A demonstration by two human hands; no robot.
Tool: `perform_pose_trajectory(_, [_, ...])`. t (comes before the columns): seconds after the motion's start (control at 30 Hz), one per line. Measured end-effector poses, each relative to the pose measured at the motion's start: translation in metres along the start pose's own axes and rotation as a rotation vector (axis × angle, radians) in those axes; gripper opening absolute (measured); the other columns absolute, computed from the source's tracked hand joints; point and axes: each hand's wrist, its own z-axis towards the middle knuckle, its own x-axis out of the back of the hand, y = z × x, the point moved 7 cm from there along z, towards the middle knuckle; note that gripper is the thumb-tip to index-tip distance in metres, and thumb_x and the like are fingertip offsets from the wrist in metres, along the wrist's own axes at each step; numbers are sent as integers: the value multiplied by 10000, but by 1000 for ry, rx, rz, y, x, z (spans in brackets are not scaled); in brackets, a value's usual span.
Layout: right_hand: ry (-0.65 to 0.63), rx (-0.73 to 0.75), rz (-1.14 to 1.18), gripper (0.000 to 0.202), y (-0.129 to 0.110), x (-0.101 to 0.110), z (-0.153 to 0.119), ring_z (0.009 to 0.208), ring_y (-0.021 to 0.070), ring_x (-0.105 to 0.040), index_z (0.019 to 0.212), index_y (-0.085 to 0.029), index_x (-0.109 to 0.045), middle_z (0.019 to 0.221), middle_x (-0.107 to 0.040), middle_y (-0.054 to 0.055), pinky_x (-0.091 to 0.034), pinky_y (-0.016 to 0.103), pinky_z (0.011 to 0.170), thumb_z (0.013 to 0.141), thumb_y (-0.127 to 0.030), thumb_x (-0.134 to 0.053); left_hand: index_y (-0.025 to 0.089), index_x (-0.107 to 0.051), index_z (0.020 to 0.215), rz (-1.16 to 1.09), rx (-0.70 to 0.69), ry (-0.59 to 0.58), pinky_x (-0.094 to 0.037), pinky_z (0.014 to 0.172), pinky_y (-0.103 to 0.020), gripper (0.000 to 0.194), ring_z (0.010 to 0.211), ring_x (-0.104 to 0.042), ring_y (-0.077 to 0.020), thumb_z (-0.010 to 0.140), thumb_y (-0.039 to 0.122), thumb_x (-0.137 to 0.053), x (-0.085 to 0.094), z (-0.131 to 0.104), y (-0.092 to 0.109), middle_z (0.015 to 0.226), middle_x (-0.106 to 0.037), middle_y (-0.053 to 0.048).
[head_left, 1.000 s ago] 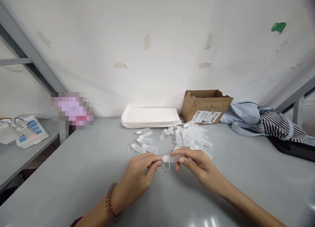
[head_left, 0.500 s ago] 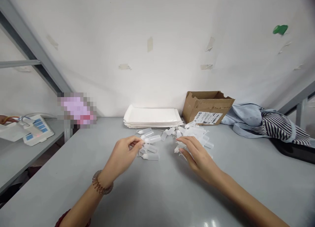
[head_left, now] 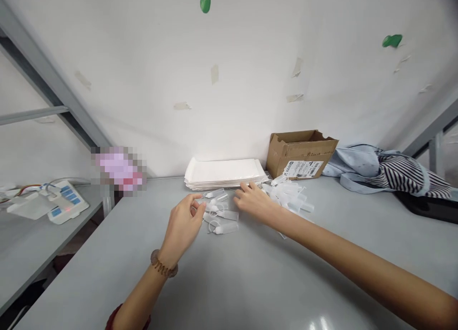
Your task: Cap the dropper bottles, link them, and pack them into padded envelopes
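Several small translucent plastic bottles point(head_left: 227, 228) with white caps lie in a loose column at the middle of the grey table. Just left of them is my left hand point(head_left: 185, 223), its thumb and forefinger curled near the caps; whether anything is between the fingertips is hidden. My right hand point(head_left: 255, 200) reaches over the gap between this group and a larger heap of similar bottles point(head_left: 291, 195) on the right. Its fingers are bent downward, and what they touch or hold cannot be made out.
White envelopes point(head_left: 225, 172) are stacked against the wall. Beside them stands an open cardboard box point(head_left: 304, 156). Blue and striped cloth point(head_left: 404, 172) lies at the right, and a power strip point(head_left: 67, 203) rests on the left surface.
My right hand has moved left and away from me, from the heap toward the smaller group. My left hand has drawn slightly away from the bottle cap it was touching. The view has shifted.
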Motion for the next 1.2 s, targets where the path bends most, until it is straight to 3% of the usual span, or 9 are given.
perform_pose_trajectory(0.17, [32,48,17,243,0,-2,-9,882,241,-554,779,-137,-645,815,-674,108,-406,350,738,819,26,-470,146,-590,1062,-36,-20,-18,-482,620,-293,339,677,-608,-177,851,373,-451,-5,-4,5,783,-644,-30])
perform_pose_trajectory(0.3, [126,38,105,278,7,11,-29,908,211,-568,936,-138,-619,1030,-659,111,-433,357,776,878,-4,-383,156,-594,1052,-71,-51,-12,-483,607,-289,310,667,-590,-163,860,355,-455,-8,-7,9,805,-636,-28])
perform_pose_trajectory(0.43, [500,-238,628,190,31,29,-65,919,194,-597,976,-192,-593,1014,-661,87,-477,342,786,926,-153,-415,168,-588,1062,-158,-88,-57,-494,605,-280,290,686,-578,-153,873,343,-454,-15,-13,17,847,-629,-37])
perform_pose_trajectory(0.5, [558,-393,866,126,38,26,-81,859,193,-609,961,-207,-603,1005,-663,76,-488,348,754,902,-238,-496,180,-557,1122,-223,-100,-125,-505,616,-271,310,720,-583,-151,879,344,-458,-22,-17,21,876,-625,-39])
perform_pose_trajectory(0.63, [413,-610,1362,234,38,8,-94,764,190,-621,940,-188,-631,923,-678,73,-510,352,698,818,-387,-612,224,-413,1299,-319,-150,-256,-519,673,-275,438,792,-596,-147,877,318,-482,-34,-24,28,989,-607,-52])
perform_pose_trajectory(0.77, [243,-551,1685,270,22,7,-90,772,180,-633,911,-177,-643,877,-689,68,-518,343,735,777,-410,-653,278,-330,1371,-378,-160,-330,-525,722,-294,503,875,-601,-158,889,297,-471,-39,-27,29,1100,-585,-67])
perform_pose_trajectory(0.97, [198,-527,1784,208,16,8,-89,690,130,-598,883,-185,-661,871,-681,51,-506,300,711,792,-372,-651,234,-607,1101,-369,-134,-312,-539,711,-283,263,921,-600,-181,881,276,-470,-35,-25,29,1088,-623,-60])
perform_pose_trajectory(1.2, [248,-581,1813,243,25,3,-93,700,146,-572,885,-178,-663,842,-661,61,-487,303,675,784,-399,-651,203,-681,918,-412,-167,-311,-541,663,-279,196,794,-615,-173,854,284,-514,-31,-24,34,926,-673,-51])
